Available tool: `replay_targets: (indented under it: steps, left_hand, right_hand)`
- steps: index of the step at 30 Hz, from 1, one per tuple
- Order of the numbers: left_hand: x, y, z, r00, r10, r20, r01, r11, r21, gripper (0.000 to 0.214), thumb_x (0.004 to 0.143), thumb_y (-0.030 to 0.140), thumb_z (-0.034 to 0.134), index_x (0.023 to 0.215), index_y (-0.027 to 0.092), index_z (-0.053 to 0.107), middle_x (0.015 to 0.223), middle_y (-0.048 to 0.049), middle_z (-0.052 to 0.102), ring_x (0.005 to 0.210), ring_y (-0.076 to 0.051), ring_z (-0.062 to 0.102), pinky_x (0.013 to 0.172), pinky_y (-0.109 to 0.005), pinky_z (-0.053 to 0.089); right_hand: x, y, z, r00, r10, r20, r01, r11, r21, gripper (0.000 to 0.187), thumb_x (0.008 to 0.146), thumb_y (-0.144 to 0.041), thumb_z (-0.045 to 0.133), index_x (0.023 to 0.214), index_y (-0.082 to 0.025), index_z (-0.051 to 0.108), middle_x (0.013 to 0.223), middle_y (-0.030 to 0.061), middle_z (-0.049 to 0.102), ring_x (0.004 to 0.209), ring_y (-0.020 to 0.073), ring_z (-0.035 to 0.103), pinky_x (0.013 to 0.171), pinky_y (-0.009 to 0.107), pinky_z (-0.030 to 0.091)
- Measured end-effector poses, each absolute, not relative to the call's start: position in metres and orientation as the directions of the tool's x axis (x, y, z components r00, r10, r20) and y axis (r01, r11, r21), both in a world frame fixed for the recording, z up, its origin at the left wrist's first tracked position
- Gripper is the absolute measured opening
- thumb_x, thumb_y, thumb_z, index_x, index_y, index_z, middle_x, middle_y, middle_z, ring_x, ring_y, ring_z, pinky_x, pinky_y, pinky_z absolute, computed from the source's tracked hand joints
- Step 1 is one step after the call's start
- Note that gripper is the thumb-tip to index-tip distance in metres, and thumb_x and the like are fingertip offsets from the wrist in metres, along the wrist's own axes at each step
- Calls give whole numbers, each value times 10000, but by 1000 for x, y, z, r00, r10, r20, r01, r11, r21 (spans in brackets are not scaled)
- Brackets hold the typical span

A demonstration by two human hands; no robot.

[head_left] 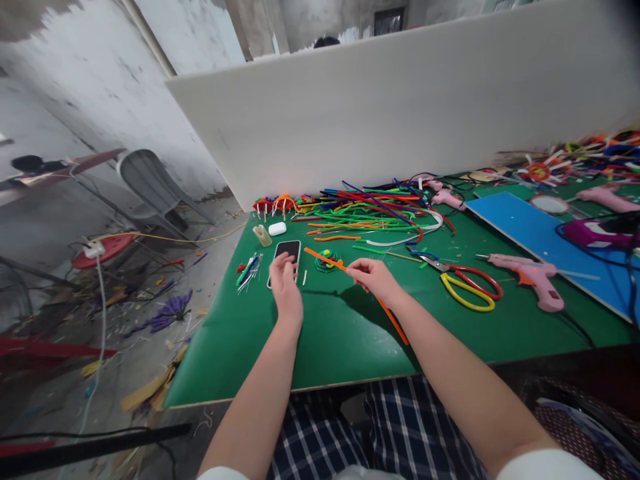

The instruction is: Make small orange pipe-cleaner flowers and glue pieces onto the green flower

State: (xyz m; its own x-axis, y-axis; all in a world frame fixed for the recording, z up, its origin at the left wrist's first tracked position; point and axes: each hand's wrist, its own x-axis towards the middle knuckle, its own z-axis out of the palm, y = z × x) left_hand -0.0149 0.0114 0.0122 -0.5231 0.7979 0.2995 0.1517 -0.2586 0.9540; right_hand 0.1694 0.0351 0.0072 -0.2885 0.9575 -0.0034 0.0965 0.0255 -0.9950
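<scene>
Person seated at a green-topped table (230, 360). The right hand (373, 280) is closed in a fingertip pinch on an orange pipe cleaner (320, 256), which slants above the tabletop, one end projecting left, the other trailing toward the near edge. The left hand (285, 287), fingers loosely spread and grasping nothing visible, overlaps the smartphone (287, 248); contact cannot be determined. Right: scissors (440, 265) and a pink glue gun (543, 277). Behind: assorted pipe cleaners (370, 207), heaped.
</scene>
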Motion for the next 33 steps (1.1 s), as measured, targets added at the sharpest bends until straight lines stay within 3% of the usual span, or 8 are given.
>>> replay_targets:
  steps: [3, 6, 8, 11, 13, 16, 19, 33]
  left_hand:
    - [-20, 6, 14, -552, 603, 576, 474, -341, 812, 199, 830, 296, 434, 970, 189, 525, 957, -55, 562, 865, -135, 539, 756, -259, 422]
    - [-18, 0, 14, -254, 630, 734, 696, -408, 591, 143, 807, 235, 469, 701, 185, 549, 717, -20, 557, 716, -136, 526, 701, -274, 427]
    - [-15, -2, 14, -112, 569, 815, 781, -457, 426, 157, 774, 217, 519, 622, 188, 547, 675, -22, 549, 707, -151, 525, 708, -302, 428]
    - [-12, -4, 16, -51, 486, 872, 879, -393, 270, 54, 738, 214, 579, 718, 196, 625, 834, -66, 596, 911, -218, 525, 843, -388, 386]
    - [-11, -4, 17, 35, 562, 826, 893, -389, 227, 93, 749, 221, 580, 808, 211, 650, 915, -68, 624, 1032, -249, 488, 934, -438, 316]
    - [-9, -1, 15, 202, 700, 684, 833, -491, 256, 112, 791, 237, 543, 820, 219, 649, 846, -33, 666, 985, -226, 521, 943, -425, 317]
    - [-9, 4, 10, 256, 769, 586, 770, -528, 357, 148, 820, 251, 503, 804, 204, 642, 795, -34, 675, 875, -200, 558, 835, -367, 398]
    - [-7, 4, 7, 263, 857, 442, 727, -478, 494, 132, 798, 264, 511, 755, 192, 613, 755, -46, 642, 764, -186, 553, 718, -331, 419]
  right_hand:
    - [172, 36, 9, -271, 962, 15, 106, 45, -993, 252, 706, -423, 575, 770, -180, 599, 549, -42, 516, 415, 66, 399, 392, 202, 306]
    - [172, 34, 9, -292, 939, 182, 266, 262, -928, 218, 749, -387, 554, 776, -180, 617, 620, -13, 578, 532, 95, 493, 499, 218, 381]
    - [171, 33, 7, -329, 894, 306, 394, 424, -815, 196, 788, -346, 523, 774, -180, 626, 684, 8, 611, 617, 114, 529, 584, 236, 403]
    - [169, 32, 3, -377, 852, 362, 464, 512, -723, 156, 815, -285, 505, 806, -198, 634, 775, 26, 623, 719, 134, 546, 664, 252, 397]
    - [169, 32, 1, -414, 830, 374, 479, 548, -686, 148, 828, -262, 494, 841, -214, 633, 817, 30, 619, 765, 137, 550, 691, 249, 393]
    - [170, 33, 0, -440, 807, 394, 529, 587, -612, 164, 851, -261, 469, 872, -224, 627, 843, 33, 615, 784, 137, 555, 688, 238, 393]
    - [170, 32, 0, -444, 786, 430, 605, 617, -503, 176, 865, -264, 451, 869, -219, 621, 851, 31, 622, 781, 136, 567, 665, 230, 398]
    - [164, 29, 0, -475, 716, 511, 602, 688, -405, 158, 866, -240, 450, 826, -198, 597, 811, 35, 631, 792, 153, 541, 681, 253, 411]
